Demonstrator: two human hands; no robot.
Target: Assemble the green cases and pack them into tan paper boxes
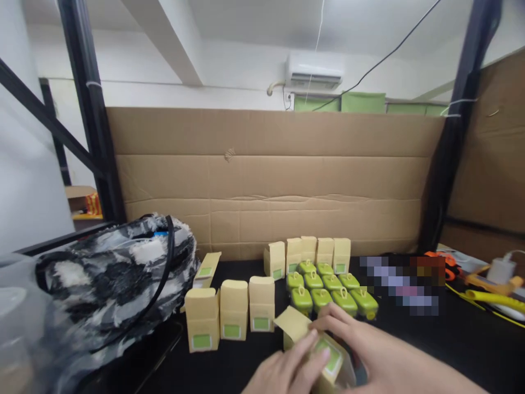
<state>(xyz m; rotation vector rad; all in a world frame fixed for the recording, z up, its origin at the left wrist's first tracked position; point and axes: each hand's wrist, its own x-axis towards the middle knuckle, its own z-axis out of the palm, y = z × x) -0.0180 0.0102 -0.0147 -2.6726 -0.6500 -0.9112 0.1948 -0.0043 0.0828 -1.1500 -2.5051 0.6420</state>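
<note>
At the near edge of the table, both hands are on a small kraft paper box (293, 324) with its flap raised and a green label facing up. My left hand (287, 368) is closed along the near side of the box, its fingers by the label. From the right, my right hand (348, 331) curls its fingers over the far side. The box's lower end and contents are hidden by my hands. Just beyond sits a cluster of small green lidded containers (314, 280) with loop handles. Three upright boxes (233, 325) with green labels stand to the left.
More kraft boxes (317, 251) stand behind the containers, and one leans (208, 268) farther left. A black-and-white bundle (123, 273) fills the left side. A cardboard panel (266, 175) closes off the back. Orange-handled scissors (449, 268) and a yellow tube (494, 300) lie right.
</note>
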